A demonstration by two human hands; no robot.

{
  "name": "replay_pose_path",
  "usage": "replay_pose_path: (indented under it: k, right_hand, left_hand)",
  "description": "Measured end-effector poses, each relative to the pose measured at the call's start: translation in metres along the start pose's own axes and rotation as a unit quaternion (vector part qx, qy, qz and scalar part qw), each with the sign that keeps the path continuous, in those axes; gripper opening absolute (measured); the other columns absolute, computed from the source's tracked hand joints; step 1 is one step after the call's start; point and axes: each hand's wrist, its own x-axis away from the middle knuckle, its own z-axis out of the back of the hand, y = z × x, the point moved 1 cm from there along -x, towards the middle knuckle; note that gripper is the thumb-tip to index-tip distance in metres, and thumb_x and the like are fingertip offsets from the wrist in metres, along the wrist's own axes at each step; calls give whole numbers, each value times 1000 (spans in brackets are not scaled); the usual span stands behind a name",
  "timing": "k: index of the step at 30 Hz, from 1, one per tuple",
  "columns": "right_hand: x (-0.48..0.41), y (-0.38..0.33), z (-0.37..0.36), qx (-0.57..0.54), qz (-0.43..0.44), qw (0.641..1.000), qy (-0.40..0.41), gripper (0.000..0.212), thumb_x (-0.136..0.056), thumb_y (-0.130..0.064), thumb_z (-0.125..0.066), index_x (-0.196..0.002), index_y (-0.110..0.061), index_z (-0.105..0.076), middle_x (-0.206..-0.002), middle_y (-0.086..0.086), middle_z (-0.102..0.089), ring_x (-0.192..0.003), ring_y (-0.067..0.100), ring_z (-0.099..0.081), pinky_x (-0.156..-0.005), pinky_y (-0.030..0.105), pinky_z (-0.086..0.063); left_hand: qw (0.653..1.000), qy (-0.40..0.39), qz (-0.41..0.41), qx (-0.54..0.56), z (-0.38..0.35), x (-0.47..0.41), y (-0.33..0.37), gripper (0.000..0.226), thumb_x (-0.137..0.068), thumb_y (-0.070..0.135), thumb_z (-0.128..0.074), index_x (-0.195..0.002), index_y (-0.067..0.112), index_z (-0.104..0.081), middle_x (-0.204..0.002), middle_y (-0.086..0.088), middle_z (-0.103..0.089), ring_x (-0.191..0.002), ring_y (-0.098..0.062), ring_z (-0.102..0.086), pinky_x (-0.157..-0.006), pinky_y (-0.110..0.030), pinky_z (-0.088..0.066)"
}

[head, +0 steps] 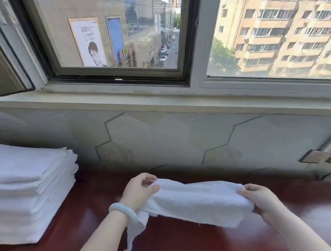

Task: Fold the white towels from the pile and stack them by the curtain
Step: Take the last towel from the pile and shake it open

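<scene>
A white towel (197, 201) is stretched between both hands just above a dark red wooden tabletop (183, 241). My left hand (139, 190) pinches its left end; a loose corner hangs down past my wrist, which wears a pale bangle. My right hand (261, 202) grips the right end, thumb on top. At the far left a tall stack of folded white towels (30, 188) stands on the table against the wall. The unfolded pile is out of view.
A wall with hexagon-patterned paper (161, 140) rises behind the table under a wide window sill (160, 103). A wall socket plate (312, 156) with a dark cable sits at the right.
</scene>
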Motion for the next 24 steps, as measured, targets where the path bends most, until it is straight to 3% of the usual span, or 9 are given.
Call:
replay_pose_path:
  k: [3, 5, 7, 10, 13, 15, 19, 21, 24]
  right_hand:
    - [-20, 18, 67, -34, -36, 998, 27, 10, -83, -2, -70, -92, 3, -69, -76, 16, -67, -69, 28, -59, -66, 36, -51]
    - [-28, 34, 97, -94, -71, 992, 35, 14, -87, 1, -64, -100, 3, -64, -95, 22, -66, -86, 34, -60, -79, 44, -51]
    - [-36, 56, 115, -113, -91, 989, 34, 17, -90, 1, -60, -107, 0, -60, -100, 21, -63, -88, 32, -57, -73, 39, -48]
    - [-50, 97, 125, -98, -126, 986, 38, 27, -86, 3, -63, -113, 0, -63, -97, 19, -63, -79, 27, -56, -67, 33, -46]
    - [-48, 130, 129, -54, -135, 984, 102, 28, -86, 8, -59, -113, 5, -63, -82, 12, -60, -79, 28, -56, -71, 36, -46]
    - [-39, 145, 132, -46, -150, 978, 137, 25, -87, 10, -54, -112, 14, -59, -73, 13, -55, -67, 28, -53, -63, 37, -48]
    - [-12, 163, 104, -220, -279, 934, 42, 27, -96, 9, -43, -122, 14, -44, -78, 29, -59, -67, 38, -60, -55, 45, -56]
    - [-9, 160, 90, -278, -274, 920, 24, 32, -98, 10, -33, -129, 19, -36, -72, 31, -64, -56, 37, -64, -45, 42, -56]
    - [-16, 144, 77, -321, -264, 907, 70, 8, -94, 10, -46, -99, 15, -50, -106, 37, -60, -57, 34, -65, -51, 39, -57]
  left_hand:
    - [997, -76, 27, 3, -72, 9, -5, 21, -84, 22, -74, -102, 30, -67, -103, 9, -70, -101, -4, -63, -95, -26, -49]
    - [995, -64, 70, 21, -109, 19, -25, 18, -88, 15, -70, -104, 24, -64, -106, 7, -68, -104, -10, -62, -101, -31, -47]
    - [988, -17, 143, 56, -134, 35, -47, 14, -91, 6, -64, -102, 14, -64, -96, -1, -67, -92, -16, -62, -88, -28, -50]
    - [963, 15, 243, 117, -156, 64, -73, 3, -88, 1, -64, -87, 3, -63, -63, -6, -58, -61, -19, -51, -55, -24, -43]
    - [943, 42, 308, 118, -163, 77, -91, 19, -66, 13, -73, -78, 4, -62, -52, -6, -55, -56, -19, -50, -57, -28, -42]
    - [916, 94, 364, 141, -163, 80, -99, 18, -67, 11, -72, -76, 1, -60, -62, -12, -57, -65, -25, -55, -64, -35, -48]
    - [841, 190, 435, 260, -169, 83, -107, 7, -87, -9, -60, -84, -14, -56, -78, -24, -59, -66, -32, -60, -61, -38, -53]
    - [817, 231, 423, 316, -169, 78, -104, 4, -86, -11, -59, -87, -14, -57, -78, -25, -61, -64, -30, -62, -53, -34, -57]
    - [781, 250, 400, 409, -168, 68, -94, 15, -92, 3, -60, -104, -5, -56, -72, -18, -65, -52, -22, -67, -42, -24, -55]
